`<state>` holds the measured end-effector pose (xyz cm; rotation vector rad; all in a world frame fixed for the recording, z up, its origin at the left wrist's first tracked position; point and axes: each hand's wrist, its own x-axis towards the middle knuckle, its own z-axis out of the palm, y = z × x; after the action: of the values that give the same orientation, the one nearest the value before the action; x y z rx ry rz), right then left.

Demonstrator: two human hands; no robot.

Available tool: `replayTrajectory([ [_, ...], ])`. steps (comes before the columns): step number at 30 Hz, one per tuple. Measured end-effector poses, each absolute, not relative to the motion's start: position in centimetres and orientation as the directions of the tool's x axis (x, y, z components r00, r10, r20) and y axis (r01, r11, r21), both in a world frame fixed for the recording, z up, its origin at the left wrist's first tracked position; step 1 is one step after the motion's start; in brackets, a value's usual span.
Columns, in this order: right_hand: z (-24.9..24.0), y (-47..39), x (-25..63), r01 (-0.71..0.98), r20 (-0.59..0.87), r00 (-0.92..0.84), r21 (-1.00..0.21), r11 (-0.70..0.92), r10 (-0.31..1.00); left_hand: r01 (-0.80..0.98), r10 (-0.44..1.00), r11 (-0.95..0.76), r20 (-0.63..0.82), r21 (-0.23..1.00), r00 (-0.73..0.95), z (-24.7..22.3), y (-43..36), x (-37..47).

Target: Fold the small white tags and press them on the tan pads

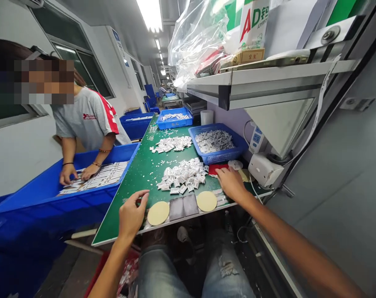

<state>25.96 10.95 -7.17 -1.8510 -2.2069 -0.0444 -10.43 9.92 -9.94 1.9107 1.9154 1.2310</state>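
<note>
My left hand point(131, 215) hovers over the table's near left edge, thumb and forefinger curved with a gap between them and nothing seen in it. Just right of it lies a round cream pad point(158, 213). My right hand point(231, 182) reaches over the table with fingers stretched out, the tips on a flat red piece point(218, 169). Between the hands is a heap of small white plastic parts point(183, 176). In front of it, along the edge, are two dark grey square pads point(184, 207) and another round cream pad point(207, 201).
Behind the heap are more white parts point(174, 143), a blue basket point(217, 157) full of parts and a blue tray point(174, 123). A shelf point(268, 78) overhangs the right side. At left, a co-worker point(88, 120) handles strips in a blue bin point(113, 186).
</note>
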Motion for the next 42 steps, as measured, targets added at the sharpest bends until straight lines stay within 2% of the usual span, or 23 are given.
replayTrajectory([
  [7, -7.4, 8.8, 29.3, 1.000, 0.123, -0.020, 0.005, 0.020, 0.992, 0.687, 0.806, -0.085, 0.455, 0.722, -0.379, -11.7, 9.1, -12.0],
  [13, -5.7, 11.2, 29.2, 0.992, 0.017, 0.126, -0.006, -0.126, 0.992, 0.684, 0.783, -0.113, 0.488, 0.721, -0.385, -11.4, 8.8, -11.2],
  [18, -5.7, 12.9, 27.3, 0.968, -0.011, 0.248, -0.037, -0.248, 0.969, 0.681, 0.770, -0.118, 0.500, 0.723, -0.397, -11.4, 8.7, -11.2],
  [25, -5.4, 11.6, 26.7, 0.931, 0.018, 0.317, -0.199, -0.307, 0.948, 0.681, 0.805, -0.126, 0.476, 0.722, -0.355, -11.6, 8.6, -11.3],
  [28, -4.5, 11.0, 26.5, 0.891, 0.053, 0.330, -0.346, -0.292, 0.943, 0.698, 0.839, -0.164, 0.471, 0.697, -0.273, -11.4, 8.5, -11.1],
  [31, -3.9, 9.5, 25.9, 0.809, 0.132, 0.332, -0.548, -0.211, 0.934, 0.719, 0.873, -0.249, 0.472, 0.649, -0.124, -11.2, 8.8, -10.5],
  [34, -4.6, 5.8, 25.1, 0.670, 0.199, 0.315, -0.739, -0.068, 0.928, 0.729, 0.894, -0.324, 0.448, 0.603, 0.027, -10.9, 9.8, -9.5],
  [36, -5.6, 2.4, 24.4, 0.552, 0.187, 0.295, -0.834, -0.008, 0.937, 0.735, 0.904, -0.347, 0.415, 0.583, 0.098, -10.7, 10.7, -8.8],
  [37, -6.1, 0.7, 24.0, 0.448, 0.160, 0.271, -0.894, 0.022, 0.949, 0.737, 0.909, -0.354, 0.396, 0.576, 0.127, -10.6, 11.2, -8.5],
  [38, -6.5, -0.9, 23.6, 0.113, 0.057, 0.234, -0.993, 0.031, 0.970, 0.740, 0.914, -0.358, 0.376, 0.570, 0.152, -10.5, 11.7, -8.3],
  [39, -6.9, -2.3, 23.1, -0.164, -0.037, 0.184, -0.986, -0.007, 0.982, 0.743, 0.918, -0.359, 0.356, 0.565, 0.173, -10.3, 12.1, -8.1],
  [40, -7.1, -3.4, 22.5, -0.407, -0.118, 0.127, -0.912, -0.056, 0.985, 0.746, 0.923, -0.358, 0.336, 0.562, 0.189, -10.2, 12.6, -8.0],
  [41, -7.2, -4.1, 21.9, -0.592, -0.186, 0.064, -0.798, -0.113, 0.980, 0.749, 0.927, -0.353, 0.318, 0.561, 0.199, -10.0, 12.9, -8.0],
  [42, -7.2, -4.6, 21.3, -0.699, -0.237, 0.011, -0.697, -0.162, 0.971, 0.750, 0.931, -0.347, 0.301, 0.563, 0.205, -9.8, 13.3, -8.0],
])
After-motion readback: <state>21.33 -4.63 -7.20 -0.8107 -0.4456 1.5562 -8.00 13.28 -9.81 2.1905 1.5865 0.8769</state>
